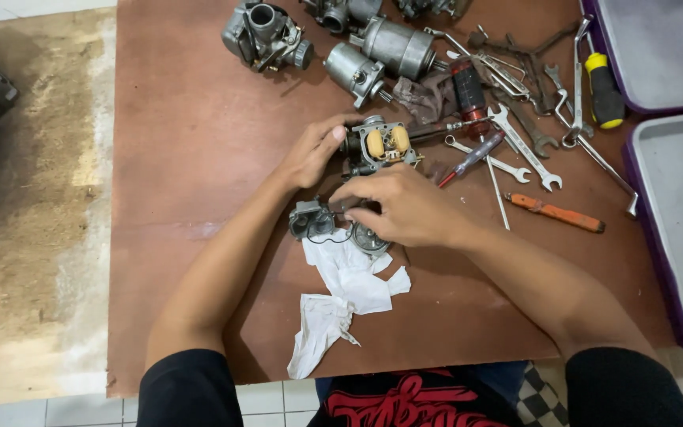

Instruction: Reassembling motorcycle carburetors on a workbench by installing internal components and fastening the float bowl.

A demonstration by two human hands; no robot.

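The left hand steadied an opened carburettor body near the middle of the brown desk, its two tan floats facing up; its grip looked closed on the body's nine o'clock side. The right hand, just at six o'clock of the body, had fingertips pinched over small metal parts lying on a white rag; what they held was hidden. Judging by this, disassembly was under way. Any lift of a small part would call for a fine pinch. Wrenches lay at three o'clock.
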